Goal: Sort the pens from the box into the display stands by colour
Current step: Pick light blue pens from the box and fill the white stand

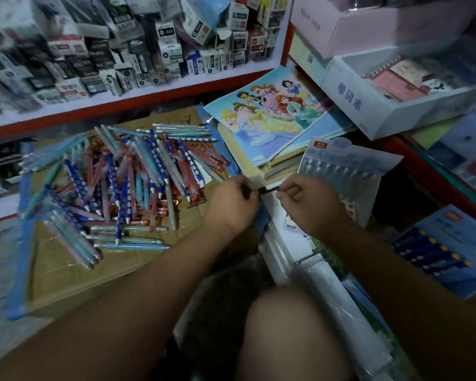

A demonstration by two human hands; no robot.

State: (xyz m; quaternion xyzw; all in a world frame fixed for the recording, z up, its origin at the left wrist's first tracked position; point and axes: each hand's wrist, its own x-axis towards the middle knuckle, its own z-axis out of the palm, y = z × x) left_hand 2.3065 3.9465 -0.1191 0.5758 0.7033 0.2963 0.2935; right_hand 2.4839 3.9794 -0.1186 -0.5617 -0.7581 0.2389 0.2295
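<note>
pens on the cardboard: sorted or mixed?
Mixed. The pens lie in one loose heap on the cardboard, blue, red and pale ones crossing. The left hand and right hand pinch a small dark piece beside it.

Stationery shop, stock area. A red-edged shelf (149, 96) is packed with small product boxes (138, 53) (labels blurred), beside a stack of cartoon-cover exercise books (272, 116) and a pale blue carton (349, 97) of notebooks. Wrapped pens (127, 182) lie heaped on flattened cardboard (66, 259), with a carded pen pack (341, 163) nearby.
</note>
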